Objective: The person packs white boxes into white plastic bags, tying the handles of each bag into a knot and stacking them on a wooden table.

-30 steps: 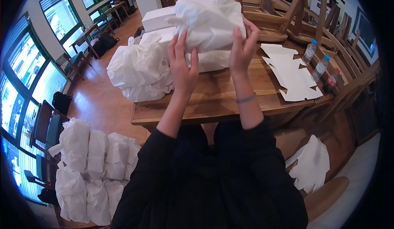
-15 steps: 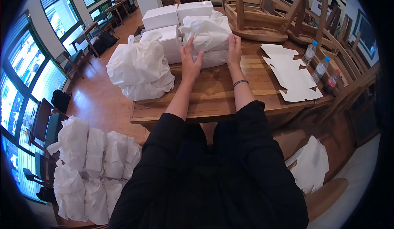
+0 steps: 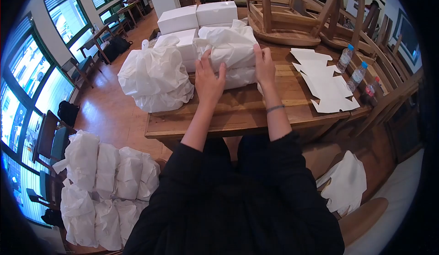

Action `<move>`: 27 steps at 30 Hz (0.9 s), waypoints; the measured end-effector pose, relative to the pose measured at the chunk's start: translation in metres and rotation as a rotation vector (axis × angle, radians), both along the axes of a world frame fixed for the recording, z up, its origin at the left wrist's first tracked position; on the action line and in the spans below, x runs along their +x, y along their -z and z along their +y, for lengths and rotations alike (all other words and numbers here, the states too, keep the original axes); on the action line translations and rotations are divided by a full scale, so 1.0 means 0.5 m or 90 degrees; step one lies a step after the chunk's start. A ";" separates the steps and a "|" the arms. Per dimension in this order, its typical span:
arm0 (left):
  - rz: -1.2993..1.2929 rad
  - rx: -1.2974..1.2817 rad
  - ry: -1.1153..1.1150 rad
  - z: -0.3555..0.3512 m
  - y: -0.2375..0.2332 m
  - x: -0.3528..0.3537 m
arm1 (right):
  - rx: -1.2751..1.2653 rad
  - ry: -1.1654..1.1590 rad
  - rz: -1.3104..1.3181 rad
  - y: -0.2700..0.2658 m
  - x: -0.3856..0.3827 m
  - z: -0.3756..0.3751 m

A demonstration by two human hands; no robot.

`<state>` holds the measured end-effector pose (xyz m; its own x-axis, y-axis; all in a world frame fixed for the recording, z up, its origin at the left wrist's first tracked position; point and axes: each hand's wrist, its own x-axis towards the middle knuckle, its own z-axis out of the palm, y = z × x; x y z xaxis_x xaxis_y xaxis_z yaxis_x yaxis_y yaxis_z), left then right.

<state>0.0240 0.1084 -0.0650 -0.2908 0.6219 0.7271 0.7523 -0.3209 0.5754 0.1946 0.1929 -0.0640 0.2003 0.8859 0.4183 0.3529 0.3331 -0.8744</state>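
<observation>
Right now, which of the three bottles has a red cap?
The rightmost bottle, at the row's near end; the far bottle and middle bottle have blue caps.

tabletop point(image 3: 233, 111): wood, brown, visible grain, smooth, slight sheen. middle bundle point(image 3: 228, 44): thin white film, plastic-looking, creased, soft sheen. left bundle point(image 3: 153, 79): same look, heavily crumpled. near-left bundles point(image 3: 107, 172): same, wrinkled. far boxes point(image 3: 217, 12): white card, smooth, matt. flat cut sheet point(image 3: 324, 83), right: white card, smooth, matt. blue-capped bottles point(image 3: 356, 76), right: clear plastic, glossy. stacked seating point(image 3: 286, 38), far right: brown wood, smooth, low sheen. floor point(image 3: 109, 90), left: reddish brown, glossy; material uncertain. sleeves point(image 3: 183, 172): black cloth, matt.
</observation>
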 end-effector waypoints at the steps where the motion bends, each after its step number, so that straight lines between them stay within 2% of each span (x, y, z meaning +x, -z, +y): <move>1: 0.007 0.005 0.003 -0.015 0.002 0.001 | 0.011 -0.010 0.004 0.000 0.002 -0.022; 4: 0.025 0.028 0.011 -0.056 0.010 0.002 | 0.095 -0.027 0.042 0.022 0.003 -0.055; 10: 0.022 0.036 -0.007 -0.125 0.006 0.009 | 0.008 -0.057 0.001 -0.010 0.001 -0.148; 16: 0.025 0.083 -0.040 -0.120 0.032 0.003 | 0.029 -0.026 -0.035 -0.021 -0.026 -0.198; 19: 0.009 0.100 -0.038 -0.121 0.038 0.007 | 0.101 0.015 -0.047 -0.004 -0.034 -0.189; 22: -0.030 0.106 -0.025 -0.122 0.037 0.008 | -0.011 -0.019 -0.037 -0.015 -0.041 -0.209; 27: 0.018 0.149 -0.039 -0.124 0.037 0.006 | 0.041 -0.015 0.040 -0.016 -0.055 -0.215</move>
